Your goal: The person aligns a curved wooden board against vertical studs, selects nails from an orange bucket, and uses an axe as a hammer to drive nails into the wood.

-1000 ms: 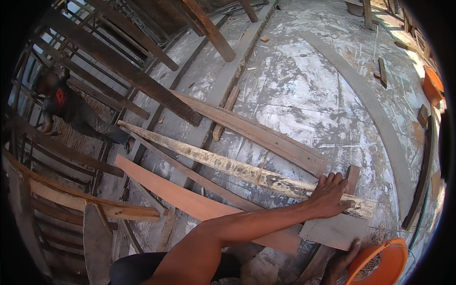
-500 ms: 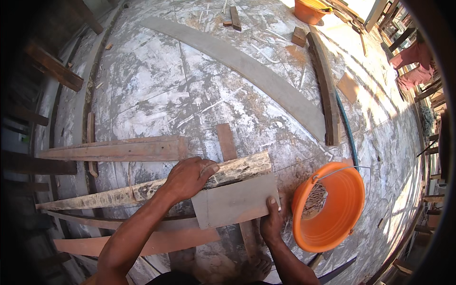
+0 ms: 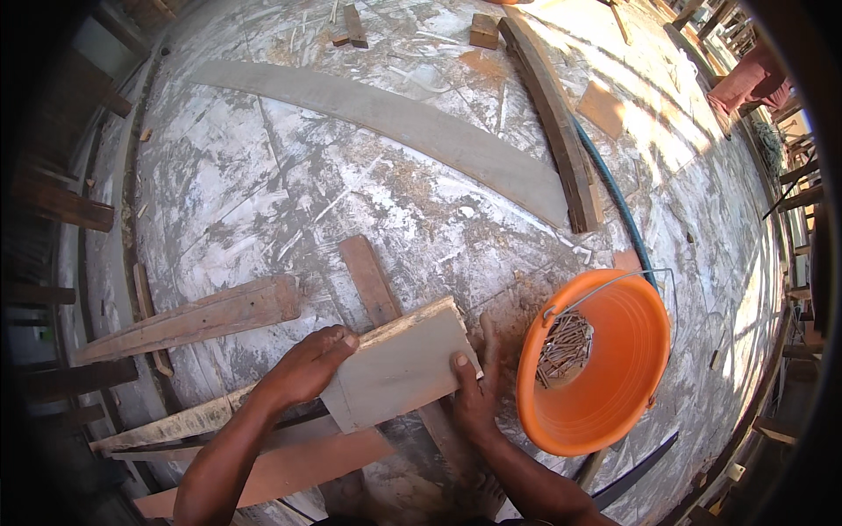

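A short grey board (image 3: 399,366) lies tilted against a long weathered wooden beam (image 3: 189,419), covering much of its right end. My left hand (image 3: 307,368) is closed over the beam at the board's upper left corner, its thumb along the top edge; some fingers are hidden. At the board's right end, my right hand (image 3: 478,403) grips it with the thumb on the face and a finger stretched up past the end. A small white bit shows beside that thumb, too small to name. Just right stands an orange bucket (image 3: 627,377) holding several nails (image 3: 566,346).
Planks (image 3: 202,316) and a reddish board (image 3: 289,469) lie at left and below the beam. A long grey board (image 3: 395,123) and dark timber (image 3: 553,123) lie farther off. A blue hose (image 3: 618,197) runs behind the bucket. A person's reddish clothing (image 3: 750,83) shows far right.
The short board and beam end have shifted left and tilted, the board now covering more of the beam. Both hands moved left with them. The view has shifted too.
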The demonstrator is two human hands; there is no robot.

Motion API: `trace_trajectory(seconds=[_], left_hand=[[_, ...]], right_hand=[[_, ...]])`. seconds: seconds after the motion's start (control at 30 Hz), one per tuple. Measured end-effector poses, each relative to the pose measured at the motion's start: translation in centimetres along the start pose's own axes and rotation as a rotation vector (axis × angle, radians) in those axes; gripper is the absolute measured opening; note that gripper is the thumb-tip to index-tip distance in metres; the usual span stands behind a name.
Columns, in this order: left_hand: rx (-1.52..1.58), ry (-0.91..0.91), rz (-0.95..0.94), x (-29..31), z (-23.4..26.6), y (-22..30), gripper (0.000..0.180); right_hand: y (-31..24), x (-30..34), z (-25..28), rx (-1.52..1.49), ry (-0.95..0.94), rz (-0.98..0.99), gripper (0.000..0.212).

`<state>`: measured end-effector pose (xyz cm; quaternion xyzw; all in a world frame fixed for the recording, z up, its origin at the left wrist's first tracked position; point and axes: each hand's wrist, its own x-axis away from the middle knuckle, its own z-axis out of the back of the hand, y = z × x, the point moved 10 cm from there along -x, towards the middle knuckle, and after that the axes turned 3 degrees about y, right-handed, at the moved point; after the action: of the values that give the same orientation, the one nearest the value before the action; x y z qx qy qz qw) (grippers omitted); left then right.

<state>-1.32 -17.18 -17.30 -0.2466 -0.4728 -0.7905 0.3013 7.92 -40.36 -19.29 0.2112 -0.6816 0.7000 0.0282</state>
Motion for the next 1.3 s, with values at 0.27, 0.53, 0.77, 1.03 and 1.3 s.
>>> trace_trajectory(seconds=[0.27,0.53,0.77,1.03,1.3], left_hand=[[-0.177,0.105,-0.024,1.1,0.0,0.5,0.060],[-0.035,0.153,-0.170,0.8,-0.8,1.2,0.070],[-0.119,0.182,-0.201,1.1,-0.3,2.5,0.068],[-0.180,0.163,-0.237,1.5,0.1,2.5,0.060],[-0.513,0.245,-0.353,5.0,-1.5,2.4,0.129]], right_hand=[[-1.1,-0.6,0.2,0.033,-0.072,0.186,0.043],[-0.9,-1.0,1.1,0.078,-0.016,0.243,0.038],[-1.3,-1.5,0.7,0.015,-0.020,0.248,0.035],[-0.8,-2.3,1.5,0.153,-0.032,0.205,0.042],[0.4,-1.9,0.2,0.096,-0.032,-0.047,0.060]])
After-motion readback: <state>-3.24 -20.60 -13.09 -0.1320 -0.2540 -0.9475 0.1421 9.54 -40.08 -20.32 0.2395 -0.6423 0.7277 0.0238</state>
